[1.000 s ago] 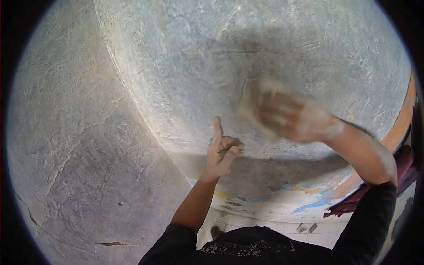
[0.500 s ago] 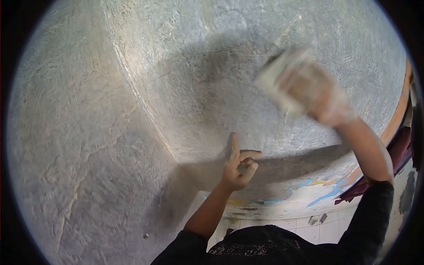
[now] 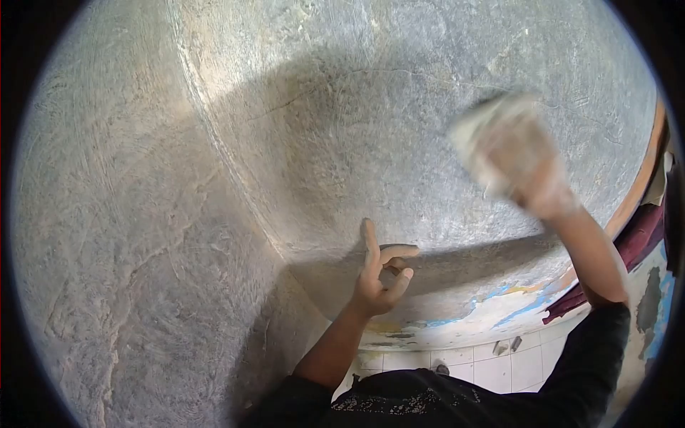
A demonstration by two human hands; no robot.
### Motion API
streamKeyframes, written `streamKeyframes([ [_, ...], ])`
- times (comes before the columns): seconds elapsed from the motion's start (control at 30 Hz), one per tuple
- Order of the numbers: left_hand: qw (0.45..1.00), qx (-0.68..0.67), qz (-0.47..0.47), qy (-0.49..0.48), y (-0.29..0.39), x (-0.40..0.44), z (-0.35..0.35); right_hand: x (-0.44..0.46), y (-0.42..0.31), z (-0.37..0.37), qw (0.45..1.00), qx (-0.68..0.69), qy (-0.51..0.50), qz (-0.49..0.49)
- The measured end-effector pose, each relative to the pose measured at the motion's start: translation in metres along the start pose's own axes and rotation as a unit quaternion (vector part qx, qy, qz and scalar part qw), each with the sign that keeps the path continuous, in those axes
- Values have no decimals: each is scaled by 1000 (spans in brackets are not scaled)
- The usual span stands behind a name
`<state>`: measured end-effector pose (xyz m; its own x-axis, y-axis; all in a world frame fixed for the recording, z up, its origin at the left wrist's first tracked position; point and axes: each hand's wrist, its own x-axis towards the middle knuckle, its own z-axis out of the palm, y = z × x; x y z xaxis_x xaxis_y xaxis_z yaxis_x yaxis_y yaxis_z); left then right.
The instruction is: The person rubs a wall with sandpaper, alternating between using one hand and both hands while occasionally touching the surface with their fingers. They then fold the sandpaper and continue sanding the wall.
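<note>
I found the right hand (image 3: 524, 164), blurred, closed over a pale pad (image 3: 479, 143) at the grey, cracked wall (image 3: 399, 164); firm contact could not be confirmed. The left hand (image 3: 382, 282), lower down, was half open and empty, one finger extended, near the wall corner. Maroon cloth (image 3: 631, 246) hung beyond the right arm.

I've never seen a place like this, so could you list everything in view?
Grey plastered wall: two faces, meeting at a corner
Pale pad: one, off-white, blurred, in the right hand
Paint patches: several, blue and yellowish, low wall
Brownish-orange strip: one, right edge
Cloth: dark red, far right
Floor tiles: several, white, below
Small floor pieces: two, greyish, unclear
Right hand: one, dusty, right
Left hand: one, dusty, lower centre
Sleeves: two, black, below
</note>
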<state>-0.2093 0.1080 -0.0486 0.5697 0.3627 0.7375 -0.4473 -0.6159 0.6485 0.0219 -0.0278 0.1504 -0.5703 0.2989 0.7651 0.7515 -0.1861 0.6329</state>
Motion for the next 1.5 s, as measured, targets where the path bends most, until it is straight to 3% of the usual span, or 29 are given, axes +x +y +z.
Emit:
streamKeyframes([
  [0.03, 1000, 1, -2, 1, 3, -2, 0, -12, -10, -6, 980, 78, -112, -147],
  [0.07, 1000, -12, 15, 8, 6, 1, 2, -16, -10, -10, 920, 148, -218, -292],
  [0.1, 999, -26, 36, 16, 7, 7, 5, -13, -1, -9, 919, 142, -217, -296],
  [0.2, 995, -79, 50, 15, 10, 10, 23, -1, 32, -13, 1000, 5, -15, -18],
  [0.3, 996, -59, 66, -20, 12, 21, 39, -17, 17, -5, 995, 19, -65, -73],
  [0.33, 996, -57, 67, -20, 12, 23, 42, -25, 15, -5, 966, 75, -138, -204],
  [0.37, 996, -46, 66, -27, 10, 26, 45, -27, 19, -6, 967, 73, -137, -204],
  [0.47, 997, -48, 61, -21, 9, 29, 54, -29, 26, -10, 982, 67, -84, -152],
  [0.57, 997, -56, 57, -6, 8, 32, 63, -35, 36, -11, 999, -24, -24, 10],
  [0.6, 997, -49, 58, -18, 8, 33, 64, -53, 27, 0, 991, 25, -62, -118],
  [0.63, 997, -44, 56, -20, 9, 33, 64, -55, 23, -1, 991, 27, -59, -114],
  [0.7, 998, -31, 49, -26, 11, 36, 69, -53, 21, -6, 961, 185, -81, -191],
  [0.73, 998, -29, 49, -29, 10, 37, 71, -47, 35, -13, 989, 69, -49, -125],
  [0.77, 998, -24, 60, -13, 8, 37, 74, -43, 47, -22, 989, 69, -49, -123],
  [0.83, 997, -18, 71, 12, 7, 35, 81, -37, 66, -35, 992, -62, 30, 105],
  [0.87, 998, -14, 64, 6, 7, 34, 83, -45, 58, -26, 996, -75, -33, 22],
  [0.9, 998, -8, 57, -3, 8, 33, 83, -56, 46, -22, 997, -72, -31, 24],
  [0.97, 998, -6, 56, -9, 11, 33, 85, -72, 26, -21, 941, 155, -154, -257],
  [1.0, 998, -8, 57, -13, 12, 34, 87, -71, 30, -15, 956, 172, -72, -225],
  [1.03, 998, -7, 59, -16, 11, 34, 89, -67, 44, -19, 957, 170, -72, -223],
  [1.1, 999, -6, 54, -6, 10, 31, 94, -59, 77, -40, 999, -12, -43, 30],
  [1.13, 999, -6, 52, -4, 9, 31, 97, -60, 80, -42, 992, -64, 9, 111],
  [1.17, 999, -9, 46, -17, 9, 29, 101, -67, 75, -37, 992, -60, 8, 111],
  [1.2, 999, -11, 39, -33, 9, 27, 103, -79, 63, -26, 999, -15, -31, -30],
  [1.27, 998, -10, 39, -42, 11, 26, 107, -97, 45, -11, 945, 68, -104, -303],
  [1.3, 998, -12, 45, -49, 11, 29, 109, -101, 51, -13, 946, 64, -103, -301],
  [1.4, 998, -11, 41, -40, 9, 26, 113, -79, 85, -51, 993, -1, -117, 4],
  [1.43, 998, -12, 40, -40, 7, 26, 116, -85, 96, -52, 996, -55, -19, 72],
  [1.5, 997, -45, 58, -32, 5, 23, 122, -93, 83, -48, 997, -41, -58, 22],
])
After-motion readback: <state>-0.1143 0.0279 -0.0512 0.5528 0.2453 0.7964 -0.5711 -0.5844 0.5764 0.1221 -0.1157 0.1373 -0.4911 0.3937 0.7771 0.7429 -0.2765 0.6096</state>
